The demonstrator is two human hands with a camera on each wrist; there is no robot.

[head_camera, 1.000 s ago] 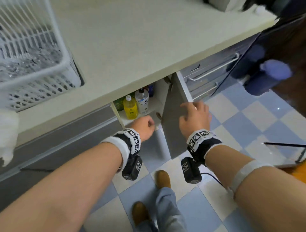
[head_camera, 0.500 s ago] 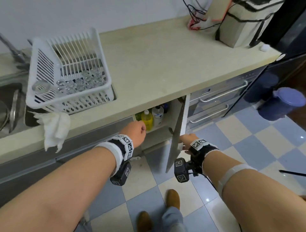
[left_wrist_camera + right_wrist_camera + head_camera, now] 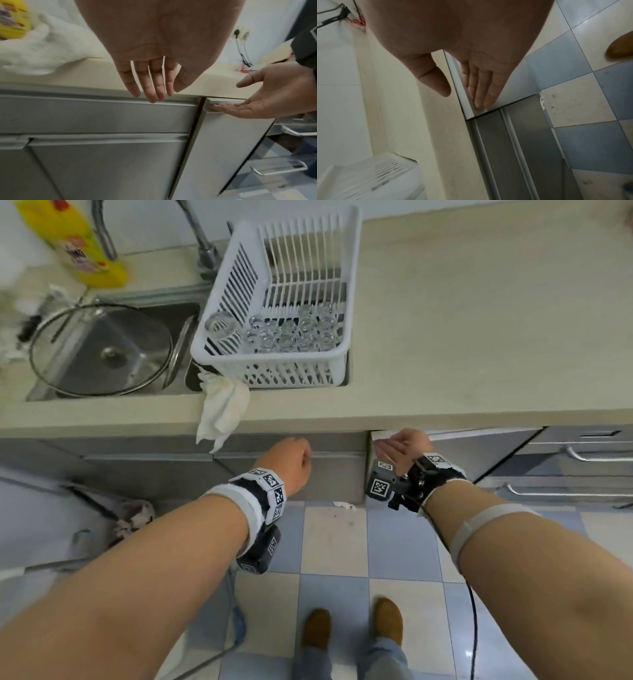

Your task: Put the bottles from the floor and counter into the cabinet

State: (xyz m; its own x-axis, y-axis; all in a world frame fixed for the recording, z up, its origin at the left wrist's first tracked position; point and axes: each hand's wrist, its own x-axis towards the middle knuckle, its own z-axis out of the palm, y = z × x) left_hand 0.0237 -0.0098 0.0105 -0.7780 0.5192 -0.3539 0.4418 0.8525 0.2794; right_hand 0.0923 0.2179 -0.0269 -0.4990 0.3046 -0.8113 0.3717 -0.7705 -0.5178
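Cabinet door (image 3: pixel 223 142), right of centre in the left wrist view, nearly closed under flat right hand (image 3: pixel 274 97), fingers straight, pressing its top edge, apparently to shut it. Left hand (image 3: pixel 154 75) relaxed, empty. Bottles unseen.

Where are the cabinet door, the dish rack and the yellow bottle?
cabinet door (image 3: pixel 223 142): left wrist view, middle of its grey front panel.
dish rack (image 3: pixel 274 371): head view, its white front wall.
yellow bottle (image 3: pixel 73 241): head view, its body beside the tap.
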